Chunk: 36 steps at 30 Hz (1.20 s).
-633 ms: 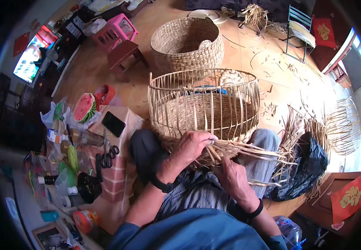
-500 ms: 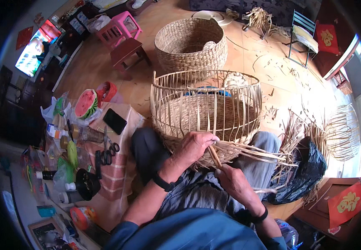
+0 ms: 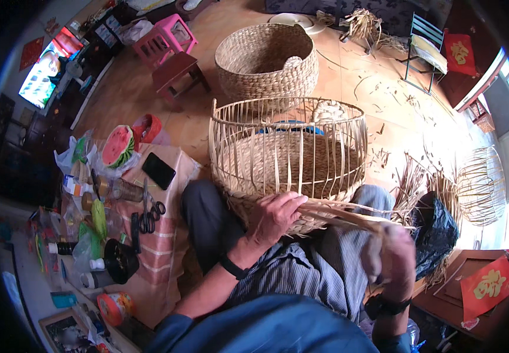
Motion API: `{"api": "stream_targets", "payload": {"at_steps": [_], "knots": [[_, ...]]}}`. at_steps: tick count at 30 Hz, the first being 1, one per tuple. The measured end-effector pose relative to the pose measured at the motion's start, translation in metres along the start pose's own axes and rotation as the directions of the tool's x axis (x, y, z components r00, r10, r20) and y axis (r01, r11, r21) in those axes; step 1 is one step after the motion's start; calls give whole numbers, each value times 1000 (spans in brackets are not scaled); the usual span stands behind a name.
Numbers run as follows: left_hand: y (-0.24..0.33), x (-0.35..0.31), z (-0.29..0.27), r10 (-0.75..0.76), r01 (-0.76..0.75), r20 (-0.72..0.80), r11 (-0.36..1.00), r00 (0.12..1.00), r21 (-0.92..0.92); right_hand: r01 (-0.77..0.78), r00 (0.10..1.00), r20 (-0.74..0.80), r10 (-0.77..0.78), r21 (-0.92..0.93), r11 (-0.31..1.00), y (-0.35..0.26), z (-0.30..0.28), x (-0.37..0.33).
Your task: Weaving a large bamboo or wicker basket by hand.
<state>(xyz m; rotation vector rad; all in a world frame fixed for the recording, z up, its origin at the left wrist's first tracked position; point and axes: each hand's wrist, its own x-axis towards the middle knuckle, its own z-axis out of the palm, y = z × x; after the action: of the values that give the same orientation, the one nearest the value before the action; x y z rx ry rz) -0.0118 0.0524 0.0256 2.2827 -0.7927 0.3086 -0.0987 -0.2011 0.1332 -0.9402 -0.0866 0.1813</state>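
A half-woven basket (image 3: pixel 289 159) stands between my knees, its lower wall filled in and its upper uprights bare. At its near side my left hand (image 3: pixel 278 216) is closed, thumb and fingers pinching dried plant-fibre strands (image 3: pixel 331 207) against the weave. The loose ends of those strands fan out to the right. My right hand (image 3: pixel 391 253), smeared by motion, is out over my right knee. One brownish strand runs taut from the pinch into its fingers, which look closed on it.
A finished woven basket (image 3: pixel 266 62) stands farther off, beside a small brown stool (image 3: pixel 175 70). On the left, a cloth-covered table (image 3: pixel 169 235) bears a phone (image 3: pixel 158 170), scissors (image 3: pixel 151 215), cut watermelon (image 3: pixel 118 146) and bottles. A black plastic bag (image 3: pixel 436 229) and loose fibres lie right.
My right hand has swung right and outward from beside the left hand, drawing the strand with it. My left hand has stayed at the basket's near side.
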Motion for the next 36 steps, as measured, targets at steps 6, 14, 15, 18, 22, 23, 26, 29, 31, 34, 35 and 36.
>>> {"api": "stream_targets", "payload": {"at_steps": [6, 14, 15, 18, 22, 23, 26, 29, 31, 34, 35, 36], "knots": [[-3, 6, 4, -105, 108, 32, 989, 994, -100, -89, 991, -131, -22, -776, 624, 36, -22, 45], [-2, 9, 1, -170, 163, 120, 985, 978, 63, -76, 988, -154, 2, -475, 877, 88, -23, 107], [0, 8, 2, -188, 180, 127, 981, 974, 71, 19, 982, -136, -133, -624, 781, 91, -27, 109], [8, 3, 6, -51, 50, 4, 998, 999, 36, 60, 971, -113, -209, -734, 677, 99, -37, 113], [15, -8, 7, -50, 45, 34, 991, 998, 126, 106, 960, -92, -264, -754, 648, 103, -33, 117], [16, -10, 6, -6, -10, 68, 972, 998, 236, 116, 955, -98, -279, -745, 657, 101, -30, 118], [20, -13, 6, 87, -152, 157, 870, 984, 470, 178, 971, 37, -237, -771, 611, 87, -17, 119], [27, -13, 9, -70, -84, 247, 822, 967, 563, 247, 968, 164, -193, -779, 577, 66, -9, 114], [28, -12, 10, -82, -75, 249, 825, 965, 561, 312, 946, 226, -233, -833, 457, 53, -6, 112], [24, -12, 12, -82, -75, 260, 838, 962, 540, 522, 848, 487, -209, -835, 171, 44, -8, 109], [22, -12, 13, -76, -76, 263, 849, 962, 523, 551, 828, 540, -151, -833, 43, 45, -8, 105], [20, -12, 15, -80, -71, 258, 846, 963, 528, 598, 789, 602, -124, -799, -71, 47, -9, 103]]}}
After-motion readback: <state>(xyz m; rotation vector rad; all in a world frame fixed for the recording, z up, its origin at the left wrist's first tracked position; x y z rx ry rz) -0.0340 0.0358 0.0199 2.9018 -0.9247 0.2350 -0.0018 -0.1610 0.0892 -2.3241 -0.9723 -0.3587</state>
